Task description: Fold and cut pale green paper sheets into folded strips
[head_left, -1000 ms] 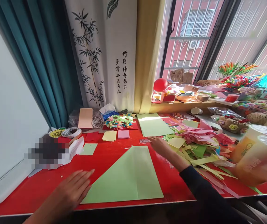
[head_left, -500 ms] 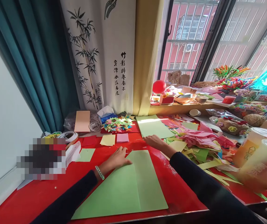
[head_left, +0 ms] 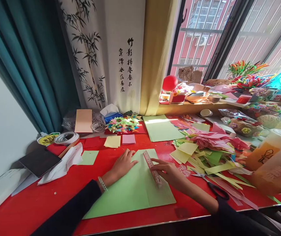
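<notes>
A large sheet of light green paper [head_left: 128, 193] with a crease lies in front of me on the red table. My left hand [head_left: 123, 164] rests along its upper left edge, thumb apart from the fingers, holding nothing. Over the right half of the sheet, my right hand [head_left: 166, 172] grips a narrow pink patterned ruler [head_left: 152, 168] between thumb and fingers. The ruler slants from upper left to lower right; whether it touches the paper I cannot tell.
Black-handled scissors [head_left: 216, 190] and paper strips [head_left: 219, 168] lie to the right, by plastic cups of orange drink [head_left: 275, 167]. Behind are a green paper stack [head_left: 163, 127], small paper squares [head_left: 112, 141] and folded paper stars [head_left: 123, 124]. A dark flat object [head_left: 39, 160] is at left.
My right hand has come back from the green stack toward me and now holds the ruler over the sheet. My left hand stays at the sheet's edge. The scissors have come into view.
</notes>
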`<state>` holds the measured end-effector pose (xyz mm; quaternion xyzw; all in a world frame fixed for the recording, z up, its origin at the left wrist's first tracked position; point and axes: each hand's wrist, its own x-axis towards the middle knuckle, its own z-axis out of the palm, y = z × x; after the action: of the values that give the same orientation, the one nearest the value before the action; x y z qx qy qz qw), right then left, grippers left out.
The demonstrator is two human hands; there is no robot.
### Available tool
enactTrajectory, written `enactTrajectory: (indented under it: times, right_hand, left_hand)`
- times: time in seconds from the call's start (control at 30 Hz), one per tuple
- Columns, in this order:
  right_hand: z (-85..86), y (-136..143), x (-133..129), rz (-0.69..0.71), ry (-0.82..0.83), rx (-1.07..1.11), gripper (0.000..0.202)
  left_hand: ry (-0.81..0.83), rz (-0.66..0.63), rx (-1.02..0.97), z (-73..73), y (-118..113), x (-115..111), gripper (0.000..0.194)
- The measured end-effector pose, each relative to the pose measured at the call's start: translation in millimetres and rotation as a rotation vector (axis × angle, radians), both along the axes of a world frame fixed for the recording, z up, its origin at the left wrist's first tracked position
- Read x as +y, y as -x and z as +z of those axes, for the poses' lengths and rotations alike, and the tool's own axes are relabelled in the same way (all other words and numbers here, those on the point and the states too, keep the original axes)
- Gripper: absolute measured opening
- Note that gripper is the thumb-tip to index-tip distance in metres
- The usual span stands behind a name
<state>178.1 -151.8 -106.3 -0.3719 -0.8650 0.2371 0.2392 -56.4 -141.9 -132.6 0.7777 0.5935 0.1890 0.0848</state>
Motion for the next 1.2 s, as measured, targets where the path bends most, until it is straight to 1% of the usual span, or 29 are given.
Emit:
enactTrajectory:
  times: [0.13,0.2,0.27,0.3,0.37,0.4,0.43,0.5,0.57,0.63,0.67,0.73,0.8,0.83,0.87,0.9,0.93,1.0,1.1,1.13,1.2]
  right_hand:
    - [-6.8,0,-16,-0.03,0.067,-0.008,0.031]
    - [-8.3,0,-22,-0.024,0.061,-0.023,0.034]
    - [-10.0,-1,-28,-0.013,0.025,-0.049,0.038]
    - [-10.9,-3,-30,-0.008,-0.005,-0.066,0.04]
    - [-12.7,-6,-35,0.013,-0.067,-0.116,0.042]
    - [-13.3,-7,-37,0.03,-0.091,-0.151,0.042]
    - [-13.8,-8,-39,0.049,-0.109,-0.187,0.043]
    - [-14.5,-8,-41,0.078,-0.132,-0.252,0.044]
    - [-15.8,-11,-42,0.077,-0.179,-0.288,0.043]
    - [-19.0,-21,-41,0.026,-0.256,-0.302,0.042]
    - [-21.6,-30,-40,-0.02,-0.298,-0.317,0.041]
    - [-29.4,-58,-37,-0.154,-0.372,-0.374,0.039]
    - [-40.0,-95,-37,-0.34,-0.431,-0.453,0.039]
    - [-45.8,-114,-37,-0.423,-0.418,-0.514,0.041]
    - [-51.4,-132,-38,-0.569,-0.422,-0.536,0.044]
    - [-56.4,-149,-40,-0.618,-0.392,-0.549,0.048]
    - [-60.5,-162,-42,-0.634,-0.358,-0.542,0.05]
    - [-65.1,-181,-45,-0.661,-0.291,-0.49,0.05]
    - [-62.9,-193,-49,-0.684,-0.204,-0.382,0.047]
    - [-60.5,-194,-51,-0.682,-0.176,-0.352,0.045]
    - [-54.8,-197,-53,-0.662,-0.131,-0.313,0.043]
  left_hand:
    - [-0.074,0.003,0.037,-4.6,-2,-1,0.036]
    - [-0.107,-0.011,0.055,-2.3,-2,-2,0.038]
    - [-0.118,-0.069,0.067,4.3,0,-5,0.036]
    - [-0.11,-0.133,0.076,8.9,2,-7,0.032]
    - [-0.082,-0.312,0.1,18.6,7,-15,0.027]
    - [-0.07,-0.412,0.12,23.0,9,-21,0.026]
    - [-0.061,-0.485,0.136,26.4,12,-27,0.027]
    - [-0.046,-0.553,0.17,29.8,17,-40,0.031]
    - [-0.041,-0.516,0.199,28.3,24,-51,0.038]
    - [-0.042,-0.446,0.23,23.7,31,-57,0.048]
    - [-0.04,-0.421,0.245,21.1,35,-58,0.052]
    - [-0.025,-0.423,0.276,16.9,39,-57,0.058]
    - [-0.021,-0.446,0.297,15.1,38,-53,0.059]
    - [-0.028,-0.447,0.299,15.2,33,-49,0.058]
    - [-0.037,-0.437,0.295,16.1,27,-45,0.057]
    - [-0.042,-0.424,0.285,17.6,18,-39,0.057]
    - [-0.037,-0.418,0.27,19.8,8,-32,0.057]
    - [0.013,-0.435,0.246,25.5,-13,-16,0.063]
    - [0.151,-0.493,0.298,34.9,-39,11,0.074]
    - [0.197,-0.51,0.326,37.7,-45,19,0.074]
    - [0.273,-0.561,0.366,42.2,-51,33,0.065]
